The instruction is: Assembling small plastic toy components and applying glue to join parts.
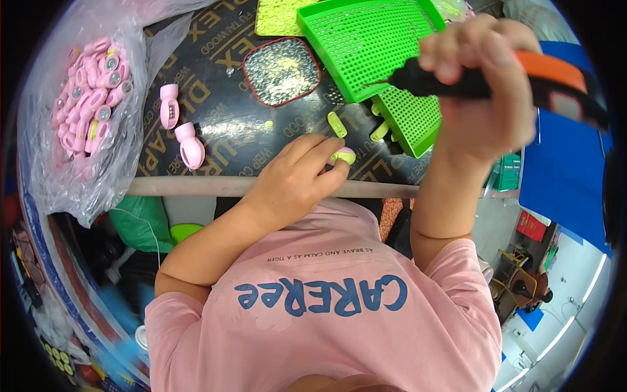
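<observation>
Near the table's front edge my left hand [297,171] is closed around a small rounded pink and yellow-green plastic piece [343,155], steadying it on the black tabletop. My right hand [486,85], raised at the right and slightly blurred, grips a black and orange power screwdriver [555,70]. The tool lies almost level, its thin tip pointing left over the green tray. Just beyond my left fingers rests a small yellow-green strip-like part [337,124]. Another yellow-green part [379,132] lies beside the smaller green tray. My left fingers partly hide the held piece.
Several pink parts fill a clear plastic bag [124,166] at the left. Two pink pieces [170,108] [190,147] lie beside it. Behind are a red-rimmed dish [246,78] of small metal bits, a large green perforated tray [366,39] and a smaller one [411,117].
</observation>
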Demonstrator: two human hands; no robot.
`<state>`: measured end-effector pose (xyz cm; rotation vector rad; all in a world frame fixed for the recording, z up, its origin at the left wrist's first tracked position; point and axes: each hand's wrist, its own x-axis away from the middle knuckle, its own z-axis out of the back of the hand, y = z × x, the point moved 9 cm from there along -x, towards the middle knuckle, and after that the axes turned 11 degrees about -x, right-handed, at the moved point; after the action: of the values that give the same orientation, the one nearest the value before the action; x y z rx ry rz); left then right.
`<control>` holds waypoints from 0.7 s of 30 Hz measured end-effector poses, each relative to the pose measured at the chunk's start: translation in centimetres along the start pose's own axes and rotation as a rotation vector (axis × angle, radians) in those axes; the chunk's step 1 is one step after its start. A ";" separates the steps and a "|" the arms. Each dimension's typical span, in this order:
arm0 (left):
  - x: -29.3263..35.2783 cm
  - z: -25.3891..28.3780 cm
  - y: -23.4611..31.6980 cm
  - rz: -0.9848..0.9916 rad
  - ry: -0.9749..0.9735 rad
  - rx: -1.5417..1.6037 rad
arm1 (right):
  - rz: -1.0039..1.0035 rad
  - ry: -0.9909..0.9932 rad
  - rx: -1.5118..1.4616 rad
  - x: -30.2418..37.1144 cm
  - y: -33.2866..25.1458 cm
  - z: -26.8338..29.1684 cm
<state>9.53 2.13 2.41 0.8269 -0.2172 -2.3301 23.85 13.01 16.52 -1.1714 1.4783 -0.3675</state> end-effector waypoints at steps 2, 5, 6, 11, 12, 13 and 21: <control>0.3 0.0 -0.1 0.024 0.008 -0.020 | -0.113 -0.014 -0.099 0.4 -0.2 -0.7; 0.3 0.3 0.3 -0.016 0.075 -0.053 | -0.138 -0.045 -0.064 2.3 0.0 -2.9; 0.3 0.3 0.3 -0.012 0.074 -0.042 | -0.141 -0.007 -0.021 3.3 0.3 -3.3; 0.8 0.4 0.2 -0.002 0.088 -0.040 | -0.229 -0.022 -0.060 6.0 3.6 -4.1; 0.9 0.4 0.1 0.003 0.089 -0.040 | -0.233 -0.024 -0.061 6.1 3.6 -4.2; 0.9 0.3 0.0 0.005 0.076 -0.034 | -0.255 -0.038 -0.052 6.2 3.6 -4.5; 1.0 0.7 -0.1 0.009 0.060 0.021 | -0.277 -0.071 0.063 6.4 4.0 -5.0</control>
<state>8.43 1.51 2.39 0.9033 -0.2194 -2.2950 18.67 7.80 11.28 -1.3282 1.2362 -0.5513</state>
